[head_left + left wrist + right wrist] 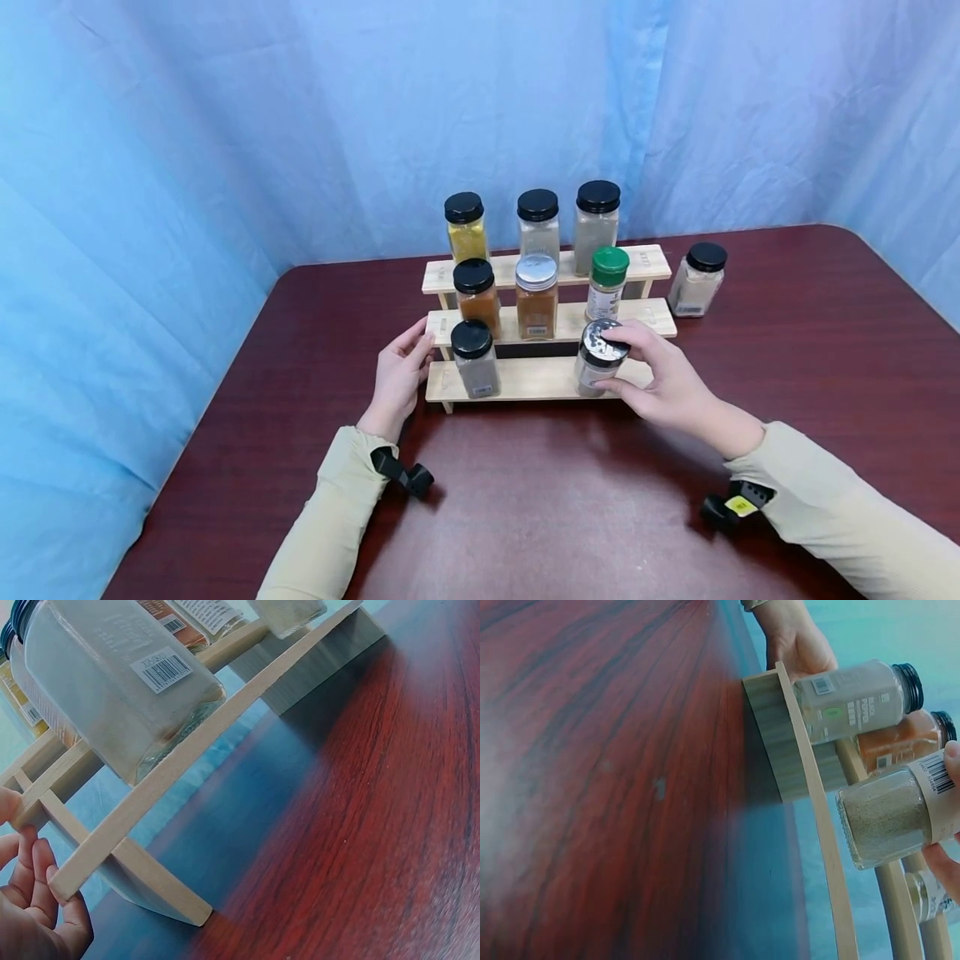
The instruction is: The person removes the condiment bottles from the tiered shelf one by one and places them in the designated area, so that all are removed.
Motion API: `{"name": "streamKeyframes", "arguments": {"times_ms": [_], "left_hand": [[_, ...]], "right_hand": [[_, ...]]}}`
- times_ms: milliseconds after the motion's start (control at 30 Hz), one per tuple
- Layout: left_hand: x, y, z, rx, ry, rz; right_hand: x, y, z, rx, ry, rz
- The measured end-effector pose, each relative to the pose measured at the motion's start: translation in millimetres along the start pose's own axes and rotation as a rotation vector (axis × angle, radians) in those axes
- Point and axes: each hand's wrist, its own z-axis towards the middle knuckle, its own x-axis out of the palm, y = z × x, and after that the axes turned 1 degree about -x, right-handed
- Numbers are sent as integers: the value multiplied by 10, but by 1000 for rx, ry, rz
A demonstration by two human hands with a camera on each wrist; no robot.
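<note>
Both arms [832, 492] reach forward: left hand [397, 375] grips rack [532, 379], right hand [667, 383] pinches jar [594, 368].

The tiered rack [536, 379] looks like pale, smooth, matt wood. The held jar [885, 823] is clear and glossy, like glass, its label [934, 781] papery and its lid [602, 343] shiny. The silver lid [536, 272] looks metallic, the green cap [611, 265] plastic. The wood-grained tabletop [525, 517] gleams softly; the blue curtain [465, 100] is creased cloth.
</note>
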Motion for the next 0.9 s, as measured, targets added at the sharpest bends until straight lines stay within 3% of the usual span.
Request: {"name": "streamKeyframes", "arguments": {"times_ms": [333, 567, 767, 900], "left_hand": [[10, 0, -3, 7, -1, -8], [3, 10, 4, 9, 4, -8], [-2, 4, 6, 13, 3, -2], [-9, 4, 7, 12, 8, -1]], "right_hand": [[-126, -38, -131, -14, -43, 1], [-248, -77, -192, -46, -52, 120], [-422, -77, -254, -13, -70, -55], [-527, -67, -292, 17, -71, -109]]}}
